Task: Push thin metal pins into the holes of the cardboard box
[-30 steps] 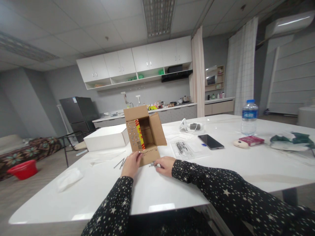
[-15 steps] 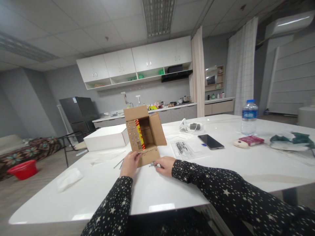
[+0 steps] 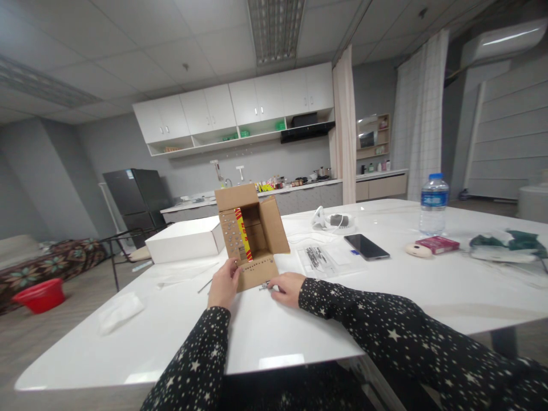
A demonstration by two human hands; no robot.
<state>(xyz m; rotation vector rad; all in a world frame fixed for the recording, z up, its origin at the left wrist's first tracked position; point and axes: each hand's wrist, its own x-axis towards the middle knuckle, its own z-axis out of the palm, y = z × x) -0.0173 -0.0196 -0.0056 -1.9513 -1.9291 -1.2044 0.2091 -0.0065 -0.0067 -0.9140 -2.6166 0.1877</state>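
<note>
cardboard box: the open cardboard box (image 3: 252, 240) stands on the white table (image 3: 299, 325) right in front of you, flaps spread, its front flap dotted with small holes.
left hand: your left hand (image 3: 224, 285) is cupped against the box's front-left corner, fingers curled on the flap edge; whether it pinches anything i cannot tell.
right hand: your right hand (image 3: 287, 287) rests on the table just right of the front flap, fingers loosely closed at a small metal piece (image 3: 265, 284).
nearby: a phone (image 3: 366, 246) and water bottle (image 3: 433, 204) sit well to the right.
</note>
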